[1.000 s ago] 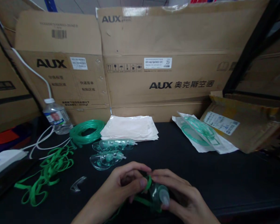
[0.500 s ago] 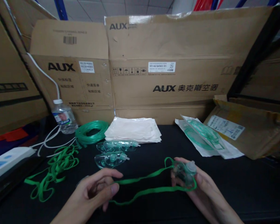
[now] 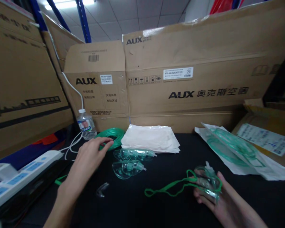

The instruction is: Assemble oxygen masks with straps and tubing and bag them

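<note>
In front and right of the white pouch stack (image 3: 150, 138), the right hand (image 3: 224, 201) holds a translucent green oxygen mask (image 3: 207, 181), its green strap (image 3: 167, 189) trailing leftward; left of the stack, the half-curled left hand (image 3: 92, 152) is at the green tubing coil (image 3: 117, 135), whether gripping it I cannot tell

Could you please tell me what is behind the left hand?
Behind the left hand, part of the green tubing coil shows; its near left portion is covered and cannot be seen.
</note>
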`<state>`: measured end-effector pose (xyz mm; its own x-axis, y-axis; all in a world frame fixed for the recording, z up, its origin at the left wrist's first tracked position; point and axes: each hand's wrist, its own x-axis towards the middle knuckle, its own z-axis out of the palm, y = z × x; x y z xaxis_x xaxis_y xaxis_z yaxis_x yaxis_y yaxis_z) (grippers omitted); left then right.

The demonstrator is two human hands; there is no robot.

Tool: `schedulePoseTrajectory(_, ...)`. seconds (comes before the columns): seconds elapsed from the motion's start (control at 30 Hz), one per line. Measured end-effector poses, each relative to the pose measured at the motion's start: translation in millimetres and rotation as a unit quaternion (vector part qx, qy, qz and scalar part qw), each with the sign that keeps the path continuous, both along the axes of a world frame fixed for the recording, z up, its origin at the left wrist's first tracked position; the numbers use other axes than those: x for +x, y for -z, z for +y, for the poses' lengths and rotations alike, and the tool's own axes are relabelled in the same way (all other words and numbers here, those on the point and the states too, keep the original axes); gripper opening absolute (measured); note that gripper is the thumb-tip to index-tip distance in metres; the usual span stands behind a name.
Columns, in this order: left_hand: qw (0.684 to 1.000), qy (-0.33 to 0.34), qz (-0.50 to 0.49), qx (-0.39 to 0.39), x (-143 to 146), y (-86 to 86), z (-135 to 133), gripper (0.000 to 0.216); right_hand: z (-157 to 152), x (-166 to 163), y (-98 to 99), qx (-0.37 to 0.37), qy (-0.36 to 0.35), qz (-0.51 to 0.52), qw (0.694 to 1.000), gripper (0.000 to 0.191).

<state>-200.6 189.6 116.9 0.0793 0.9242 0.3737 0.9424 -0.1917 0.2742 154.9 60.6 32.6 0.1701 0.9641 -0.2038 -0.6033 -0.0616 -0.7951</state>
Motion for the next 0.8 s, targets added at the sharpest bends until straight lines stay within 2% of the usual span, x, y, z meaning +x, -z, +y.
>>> schedulePoseTrajectory(0.07,0.998,-0.002,0.053,-0.029,-3,-3.2,30,0.044,-1,-2,-1.7,0.009,-0.004,0.000,1.000,0.043)
schedulePoseTrajectory(0.2,0.994,0.007,0.084,-0.074,-6,1.4,79,0.042,-1,-3,-2.2,0.015,-0.011,-0.012,1.000,0.044)
schedulePoseTrajectory(0.37,0.991,0.004,0.105,-0.077,-22,0.2,128,0.036,-1,0,0.2,0.018,-0.030,-0.016,0.999,0.045)
schedulePoseTrajectory(0.5,0.985,-0.002,0.142,-0.101,-35,1.3,162,0.037,-1,-2,-5.3,0.003,-0.034,-0.016,0.999,0.047)
schedulePoseTrajectory(0.63,0.975,-0.021,0.178,-0.134,-41,11.1,179,0.036,-3,-3,-9.8,0.005,-0.035,-0.028,0.999,0.047)
schedulePoseTrajectory(0.8,0.969,-0.041,0.203,-0.131,-45,10.3,176,0.035,-1,3,-0.1,0.031,-0.049,-0.041,0.997,0.047)
